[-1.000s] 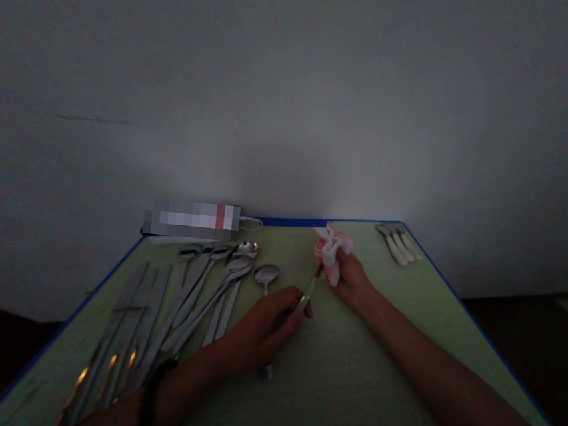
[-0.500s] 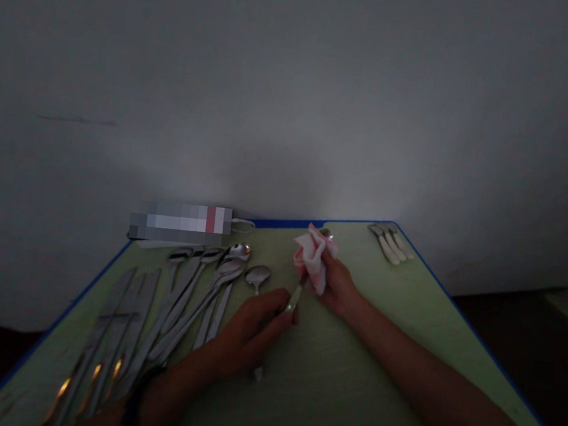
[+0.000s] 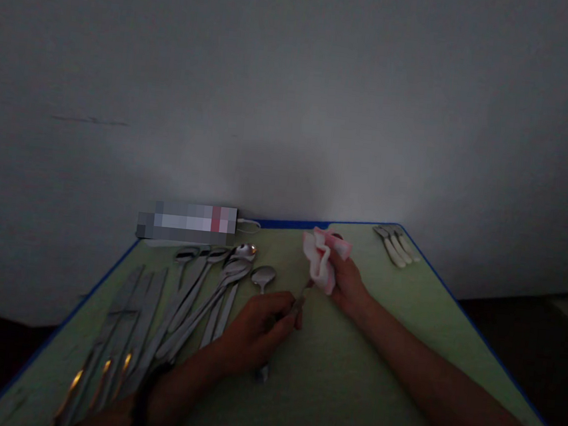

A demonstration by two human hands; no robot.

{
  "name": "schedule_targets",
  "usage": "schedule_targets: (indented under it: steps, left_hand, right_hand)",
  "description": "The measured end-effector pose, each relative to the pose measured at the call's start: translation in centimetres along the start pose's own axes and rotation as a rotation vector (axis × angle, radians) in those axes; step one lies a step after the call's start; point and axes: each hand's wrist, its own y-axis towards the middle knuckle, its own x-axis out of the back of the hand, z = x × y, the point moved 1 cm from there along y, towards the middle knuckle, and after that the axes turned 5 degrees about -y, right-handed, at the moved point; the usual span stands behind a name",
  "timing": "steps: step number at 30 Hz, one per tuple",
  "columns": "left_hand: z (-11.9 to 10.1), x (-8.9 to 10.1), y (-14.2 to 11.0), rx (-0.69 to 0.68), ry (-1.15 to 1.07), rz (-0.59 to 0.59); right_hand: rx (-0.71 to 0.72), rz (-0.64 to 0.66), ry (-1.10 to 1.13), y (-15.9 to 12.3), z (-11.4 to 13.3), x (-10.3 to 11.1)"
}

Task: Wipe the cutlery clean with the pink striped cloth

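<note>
Above a green tabletop, slim utensil meets soft cloth

Head view: our left hand is closed on the utensil's handle, out over the middle of the tabletop, while our right hand pinches the pink-and-white cloth bunched around its far part, mostly hidden. We judge the utensil light, stiff and hard to break, yet smooth enough to turn or slip; bare handle, clear of the cloth, should give the surest grip. The cloth looks thin and limp, best taken by its folds. A spoon lies partly under our left hand; three pale-handled pieces rest near the far right corner.
</note>
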Motion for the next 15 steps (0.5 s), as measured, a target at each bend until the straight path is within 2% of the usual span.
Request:
schedule_targets:
  steps: [3, 7, 10, 15]
  left_hand:
    - [0.1, 0.0, 0.1, 0.029, 0.019, 0.012]
    - [0.5, -0.1, 0.0, 0.030, 0.018, 0.037]
    - [0.4, -0.1, -0.1, 0.007, 0.003, 0.055]
    - [-0.1, -0.3, -0.2, 0.047, 0.026, 0.113]
  right_hand:
    - [-0.025, 0.016, 0.042, 0.0, -0.7, -0.3]
    - [0.033, -0.122, 0.087, 0.9, -0.5, 0.7]
    - [0.081, -0.171, 0.080, 1.1, 0.0, 1.1]
    - [0.027, -0.254, 0.015, 0.4, 0.2, 0.7]
